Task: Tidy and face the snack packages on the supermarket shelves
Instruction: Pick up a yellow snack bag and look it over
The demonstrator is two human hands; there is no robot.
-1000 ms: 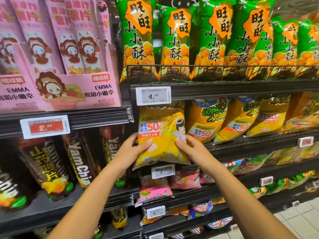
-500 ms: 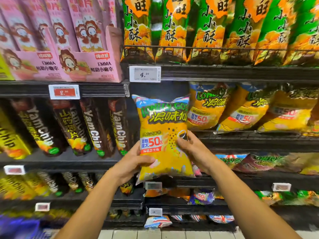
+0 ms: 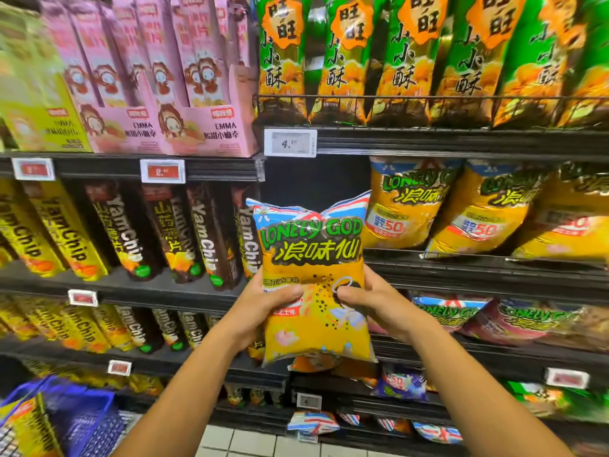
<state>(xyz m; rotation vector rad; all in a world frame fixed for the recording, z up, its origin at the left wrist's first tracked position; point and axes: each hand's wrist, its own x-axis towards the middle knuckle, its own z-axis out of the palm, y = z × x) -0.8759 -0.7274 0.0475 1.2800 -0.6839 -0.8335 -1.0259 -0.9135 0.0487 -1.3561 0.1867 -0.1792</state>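
- The left hand [image 3: 263, 308] grips the left edge of a yellow bag [image 3: 313, 278] at mid-height, thumb laid across the front and fingers curled behind.
- The right hand [image 3: 379, 306] grips the right edge at the same height, thumb on the front, so the bag sits clamped between both hands in the centre of the frame.
- The bag is held upright and face-on, its "LONELY GOD" lettering readable, its striped top above the hands and its lower half hanging below them.
- It is in the air in front of the shelves, before a dark gap [image 3: 313, 183] just below a white price tag [image 3: 290, 142].
- Right of the gap, matching yellow bags [image 3: 412, 206] lean on the same shelf.
- At upper right, green bags [image 3: 346, 61] stand behind a wire rail [image 3: 428, 98].
- At upper left, pink boxes [image 3: 148, 61] stand in pink display trays [image 3: 204, 133].
- Left of the held bag, dark "YamChip" packs [image 3: 171, 232] and yellow packs [image 3: 62, 232] lean in a row.
- At lower right, more bags [image 3: 454, 315] lie on lower shelves, blurred.
- At lower left there is a blue basket [image 3: 75, 413].
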